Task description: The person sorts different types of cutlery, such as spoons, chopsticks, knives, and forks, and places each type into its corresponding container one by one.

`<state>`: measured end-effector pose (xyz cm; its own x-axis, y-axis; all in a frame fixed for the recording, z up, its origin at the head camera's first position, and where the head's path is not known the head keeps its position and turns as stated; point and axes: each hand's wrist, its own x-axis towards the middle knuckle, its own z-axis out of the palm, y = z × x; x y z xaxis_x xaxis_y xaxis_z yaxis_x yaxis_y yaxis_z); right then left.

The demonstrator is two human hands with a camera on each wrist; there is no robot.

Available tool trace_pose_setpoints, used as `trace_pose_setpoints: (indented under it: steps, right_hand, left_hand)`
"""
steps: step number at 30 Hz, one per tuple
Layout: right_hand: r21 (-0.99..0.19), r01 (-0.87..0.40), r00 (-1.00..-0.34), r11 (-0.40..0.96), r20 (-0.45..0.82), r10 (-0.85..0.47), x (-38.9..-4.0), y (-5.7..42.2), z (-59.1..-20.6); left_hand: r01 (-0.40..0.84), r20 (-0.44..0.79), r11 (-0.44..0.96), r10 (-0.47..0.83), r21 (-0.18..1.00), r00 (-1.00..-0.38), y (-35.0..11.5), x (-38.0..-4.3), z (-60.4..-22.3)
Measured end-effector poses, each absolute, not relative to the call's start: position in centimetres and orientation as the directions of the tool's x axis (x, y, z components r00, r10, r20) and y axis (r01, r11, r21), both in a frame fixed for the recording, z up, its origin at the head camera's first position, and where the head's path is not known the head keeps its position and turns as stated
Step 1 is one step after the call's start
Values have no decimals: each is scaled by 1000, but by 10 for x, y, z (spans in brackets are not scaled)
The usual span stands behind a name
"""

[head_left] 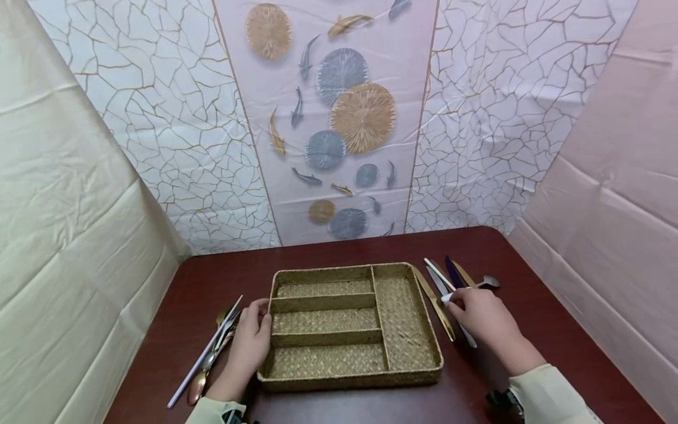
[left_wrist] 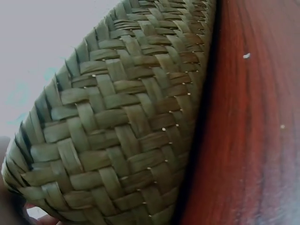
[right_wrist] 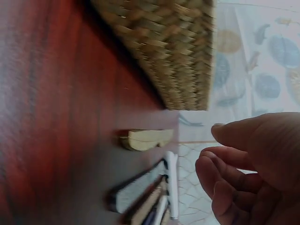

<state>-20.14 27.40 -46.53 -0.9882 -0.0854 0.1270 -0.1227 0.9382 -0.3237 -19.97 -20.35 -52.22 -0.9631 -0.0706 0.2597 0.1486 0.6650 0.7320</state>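
A woven tray [head_left: 339, 386] with several compartments lies on the table. At its left wall, my left hand [head_left: 251, 338] touches the rim with thumb and fingers; in the left wrist view, the tray's outer wall [left_wrist: 112, 122] hides most of that hand. My right hand [head_left: 487, 318] is over the cutlery right of the tray. The right wrist view shows its fingers loosely bent, thumb apart, nothing between. Close to its fingertips are a white handle [head_left: 439, 274], a silver knife [head_left: 437, 281] and a spoon [head_left: 489, 281]. A gold knife [head_left: 435, 301] lies between hand and tray.
Left of the left hand lies a pile of cutlery with a copper-coloured spoon [head_left: 197, 386] and a long pale stick [head_left: 203, 353]. A dark blue knife [head_left: 454, 272] lies beyond the right hand. Patterned cloth walls [head_left: 477, 118] enclose the dark red table [head_left: 228, 274].
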Motion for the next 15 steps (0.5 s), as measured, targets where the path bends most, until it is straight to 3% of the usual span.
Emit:
trace_pose_setpoints:
  steps: [8, 15]
  right_hand:
    - [-308, -54, -998, 950, -22, -64, -210, 270, -489]
    - [-269, -67, -997, 961, -19, -75, -211, 266, -498]
  left_hand:
    - [106, 199, 587, -96, 802, -975, -203, -199, -531]
    - [152, 254, 585, -97, 797, -962, -202, -196, -529]
